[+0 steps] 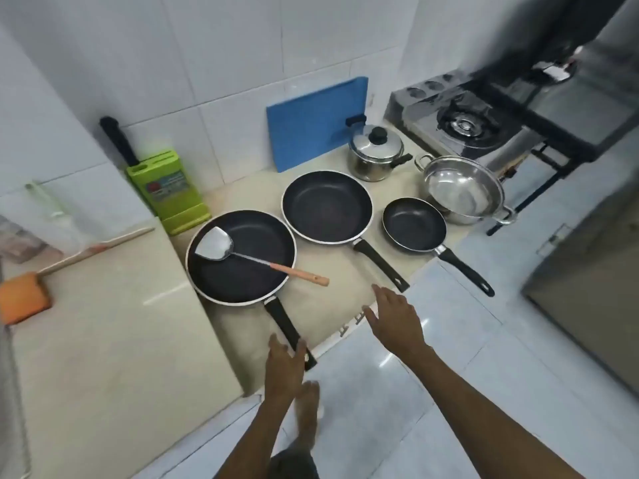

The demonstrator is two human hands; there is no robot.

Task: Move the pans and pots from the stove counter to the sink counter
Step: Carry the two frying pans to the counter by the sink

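Five pots and pans wait on the table point(332, 295) beside the stove point(463, 127).

The big pan point(242, 257), probably heavy and stiff with a loose spatula point(221, 248) inside, wants a firm grip on its handle, level; left hand point(285, 366) hovers there spread, right hand point(394, 321) spread, empty; steel pots point(463, 190) go by side handles.

What you can't make out from up here

Your left hand point(285, 364) covers the end of the near pan's handle point(284, 321), so the grip itself is hidden. The orange pad point(22, 294) runs off the left edge. Far right, the stove point(461, 127) smears into dark blur. The lidded pot point(375, 152) hides the blue board's point(313, 124) lower right corner, and the knife block's label point(165, 186) is unreadable.
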